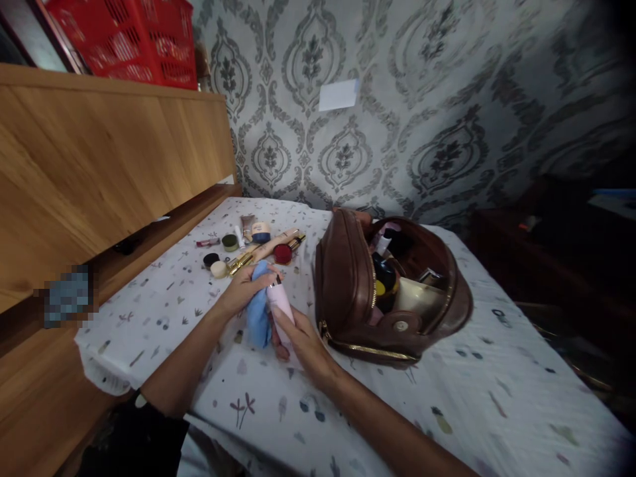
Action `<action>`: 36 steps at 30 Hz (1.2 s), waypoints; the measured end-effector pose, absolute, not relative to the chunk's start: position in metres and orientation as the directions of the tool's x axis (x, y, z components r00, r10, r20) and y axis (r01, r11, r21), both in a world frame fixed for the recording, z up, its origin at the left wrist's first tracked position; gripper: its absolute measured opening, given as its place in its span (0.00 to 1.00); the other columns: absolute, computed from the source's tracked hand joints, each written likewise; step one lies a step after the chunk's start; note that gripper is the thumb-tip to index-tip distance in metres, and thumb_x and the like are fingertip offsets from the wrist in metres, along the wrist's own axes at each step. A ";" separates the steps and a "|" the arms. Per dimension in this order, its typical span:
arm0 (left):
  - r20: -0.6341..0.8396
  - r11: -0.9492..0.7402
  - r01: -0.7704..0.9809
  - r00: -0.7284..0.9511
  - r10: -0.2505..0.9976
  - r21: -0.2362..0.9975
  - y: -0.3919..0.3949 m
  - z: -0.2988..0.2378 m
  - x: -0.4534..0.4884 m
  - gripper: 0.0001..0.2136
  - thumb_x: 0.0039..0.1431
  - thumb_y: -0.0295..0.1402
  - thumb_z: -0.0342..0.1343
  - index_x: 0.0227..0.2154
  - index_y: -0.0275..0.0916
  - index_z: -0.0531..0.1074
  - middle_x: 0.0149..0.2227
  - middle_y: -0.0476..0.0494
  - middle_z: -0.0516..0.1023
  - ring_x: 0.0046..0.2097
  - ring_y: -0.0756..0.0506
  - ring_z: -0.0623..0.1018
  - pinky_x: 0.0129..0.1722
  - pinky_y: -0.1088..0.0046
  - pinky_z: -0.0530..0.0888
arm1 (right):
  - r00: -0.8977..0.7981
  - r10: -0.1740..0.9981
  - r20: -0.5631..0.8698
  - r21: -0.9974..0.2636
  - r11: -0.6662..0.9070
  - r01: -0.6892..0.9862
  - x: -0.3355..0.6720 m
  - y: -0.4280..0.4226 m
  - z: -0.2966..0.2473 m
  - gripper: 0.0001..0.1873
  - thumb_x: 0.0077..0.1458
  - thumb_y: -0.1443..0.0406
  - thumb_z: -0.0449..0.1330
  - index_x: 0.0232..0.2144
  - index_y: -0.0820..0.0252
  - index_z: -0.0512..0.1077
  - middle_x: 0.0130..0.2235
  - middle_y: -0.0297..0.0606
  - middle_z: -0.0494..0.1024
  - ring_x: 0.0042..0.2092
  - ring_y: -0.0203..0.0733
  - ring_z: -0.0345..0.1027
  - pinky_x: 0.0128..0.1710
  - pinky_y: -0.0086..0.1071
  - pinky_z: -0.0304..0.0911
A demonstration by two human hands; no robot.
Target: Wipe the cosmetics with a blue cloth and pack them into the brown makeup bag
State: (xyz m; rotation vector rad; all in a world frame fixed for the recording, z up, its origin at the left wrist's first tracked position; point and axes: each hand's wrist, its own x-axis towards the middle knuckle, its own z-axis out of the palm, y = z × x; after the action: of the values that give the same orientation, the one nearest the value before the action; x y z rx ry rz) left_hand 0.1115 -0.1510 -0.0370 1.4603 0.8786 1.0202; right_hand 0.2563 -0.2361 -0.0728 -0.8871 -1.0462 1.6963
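Observation:
My right hand (304,339) is wrapped around a pale pink tube (279,302) held upright over the bed. My left hand (244,289) grips a blue cloth (259,311) and presses it against the tube's side. Just to the right stands an open brown leather cosmetic bag (348,285) with bottles and jars showing inside. Behind my hands, several small cosmetics (253,248) lie spread on the sheet: round jars, tubes and gold-capped sticks.
The patterned white sheet (447,397) covers the bed. A wooden headboard (99,172) and ledge run along the left. A red plastic basket (134,40) sits on top of it. Dark furniture (561,232) stands at the right by the wallpapered wall.

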 end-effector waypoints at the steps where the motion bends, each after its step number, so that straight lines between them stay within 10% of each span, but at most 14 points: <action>1: 0.125 -0.133 0.001 0.323 0.938 0.991 -0.149 -0.039 0.112 0.20 0.44 0.49 0.66 0.28 0.34 0.75 0.24 0.49 0.72 0.25 0.52 0.68 0.24 0.77 0.65 | -0.288 0.955 -0.069 -0.945 -0.155 -0.287 0.255 -0.237 -0.073 0.28 0.50 0.41 0.62 0.30 0.58 0.62 0.21 0.24 0.65 0.17 0.28 0.53 0.17 0.26 0.50; 12: 0.099 -0.102 0.013 0.171 0.980 0.995 -0.149 -0.048 0.115 0.21 0.47 0.51 0.64 0.24 0.36 0.70 0.20 0.53 0.66 0.22 0.54 0.63 0.21 0.79 0.61 | -0.190 0.978 -0.089 -0.970 -0.128 -0.208 0.258 -0.233 -0.076 0.28 0.43 0.47 0.69 0.36 0.57 0.64 0.25 0.26 0.70 0.24 0.33 0.64 0.25 0.29 0.60; 21: 0.059 -0.054 -0.027 0.239 0.969 0.998 -0.151 -0.041 0.111 0.25 0.48 0.56 0.62 0.31 0.35 0.76 0.20 0.50 0.69 0.18 0.53 0.65 0.15 0.79 0.60 | -0.289 0.928 -0.236 -0.768 -0.360 -0.529 0.261 -0.231 -0.066 0.32 0.32 0.48 0.76 0.36 0.62 0.73 0.26 0.33 0.78 0.25 0.34 0.71 0.26 0.26 0.64; 36: 0.108 -0.097 -0.101 0.103 0.989 0.990 -0.152 -0.042 0.115 0.23 0.47 0.55 0.63 0.27 0.36 0.73 0.17 0.53 0.67 0.17 0.54 0.62 0.16 0.78 0.57 | -0.415 0.889 -0.193 -0.799 -0.388 -0.460 0.265 -0.230 -0.064 0.35 0.39 0.41 0.70 0.39 0.60 0.70 0.26 0.33 0.77 0.24 0.35 0.70 0.23 0.27 0.63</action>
State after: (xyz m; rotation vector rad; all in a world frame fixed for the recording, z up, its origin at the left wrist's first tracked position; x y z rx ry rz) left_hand 0.1148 -0.1520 -0.0418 1.2614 1.0087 1.2463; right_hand 0.2646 -0.2296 -0.0642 -0.7890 -0.8400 1.9143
